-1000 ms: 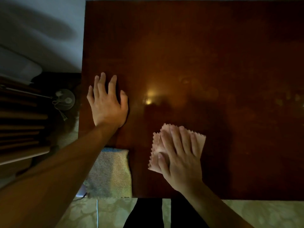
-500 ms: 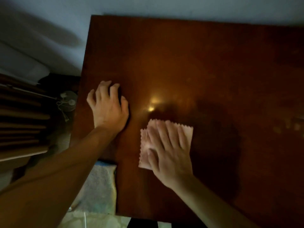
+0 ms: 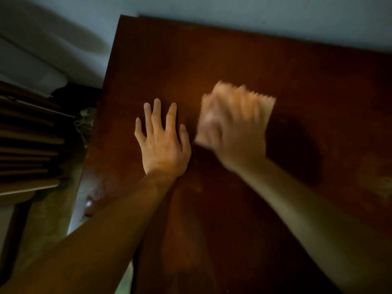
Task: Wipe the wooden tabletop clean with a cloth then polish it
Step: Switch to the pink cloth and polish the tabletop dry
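Observation:
A dark reddish wooden tabletop (image 3: 244, 56) fills most of the head view. My left hand (image 3: 162, 143) lies flat on it, fingers straight and spread, left of centre. Just to its right my right hand (image 3: 235, 132) presses flat on a small pale pink cloth (image 3: 267, 105) with a zigzag edge. The right hand and cloth are motion-blurred. Most of the cloth is hidden under the fingers; only its far and right edges show.
A pale wall (image 3: 254, 15) runs along the table's far edge. To the left stand dark slatted furniture (image 3: 27, 145) and a white rounded object (image 3: 25, 66). The floor (image 3: 53, 209) shows beside the table's left edge.
My right hand has slid the cloth away from me toward the far side of the table. My left fingers have straightened flat. The camera has tilted and moved closer.

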Available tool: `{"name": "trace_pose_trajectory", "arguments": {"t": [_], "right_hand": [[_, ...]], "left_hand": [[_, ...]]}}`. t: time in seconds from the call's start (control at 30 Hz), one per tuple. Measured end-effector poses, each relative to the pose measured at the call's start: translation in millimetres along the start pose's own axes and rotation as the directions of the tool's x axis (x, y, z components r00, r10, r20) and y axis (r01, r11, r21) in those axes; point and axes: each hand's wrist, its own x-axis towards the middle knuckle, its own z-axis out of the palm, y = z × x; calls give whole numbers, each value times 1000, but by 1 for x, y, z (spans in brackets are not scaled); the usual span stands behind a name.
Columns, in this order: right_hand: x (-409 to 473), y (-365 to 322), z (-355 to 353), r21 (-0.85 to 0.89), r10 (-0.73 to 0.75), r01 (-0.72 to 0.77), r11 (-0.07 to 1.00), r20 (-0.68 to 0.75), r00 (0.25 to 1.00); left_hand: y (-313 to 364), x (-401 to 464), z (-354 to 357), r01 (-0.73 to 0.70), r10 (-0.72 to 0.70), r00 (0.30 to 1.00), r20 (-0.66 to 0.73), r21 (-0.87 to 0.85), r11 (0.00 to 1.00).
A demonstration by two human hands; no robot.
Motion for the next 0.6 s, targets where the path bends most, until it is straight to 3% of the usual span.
{"name": "trace_pose_trajectory", "arguments": {"t": [0.1, 0.2, 0.4, 0.5, 0.6], "right_hand": [[-52, -25, 3, 47, -186, 182, 982, 127, 974], [-36, -11, 2, 45, -261, 257, 965, 137, 956], [104, 29, -16, -27, -55, 55, 998, 21, 998], [123, 12, -13, 2, 52, -52, 999, 16, 999], [96, -19, -9, 100, -123, 117, 988, 51, 991]], "left_hand": [[0, -1, -1, 2, -2, 1000, -3, -25, 1000], [0, -1, -1, 2, -2, 1000, -8, -29, 1000], [2, -1, -4, 16, -16, 1000, 5, -25, 1000], [2, -1, -4, 16, -16, 1000, 9, -26, 1000], [1, -1, -3, 14, -13, 1000, 15, -23, 1000]]}}
